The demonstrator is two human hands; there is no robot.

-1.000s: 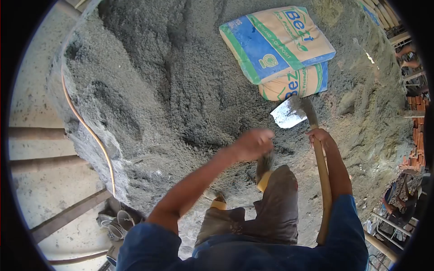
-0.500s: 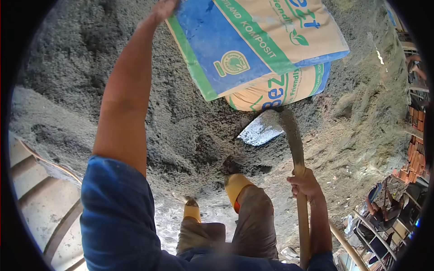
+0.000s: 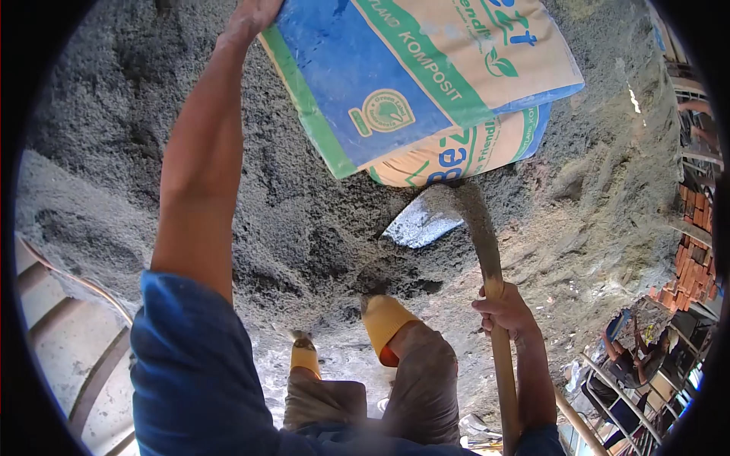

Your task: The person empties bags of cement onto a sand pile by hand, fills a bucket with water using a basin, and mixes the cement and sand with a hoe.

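At the top edge, my left hand (image 3: 257, 17) is at the left corner of a blue, green and tan cement bag (image 3: 395, 83); its fingers are cut off or hidden. Beneath that bag a second printed bag (image 3: 456, 159) rests on the grey heap. My right hand (image 3: 506, 310) is wrapped round the wooden handle of a hoe (image 3: 504, 365). The hoe's pale metal blade (image 3: 426, 219) lies on the grey material, just below the second bag.
Grey sandy material (image 3: 304, 220) spreads around my yellow boots (image 3: 388, 323). Concrete steps (image 3: 76, 342) stand at lower left. Stacked red bricks (image 3: 693, 262) are at the right, with a person (image 3: 627, 365) beside metal bars at lower right.
In the view, the bags, the hoe and both arms have shifted slightly left. My right hand keeps its grip on the handle.
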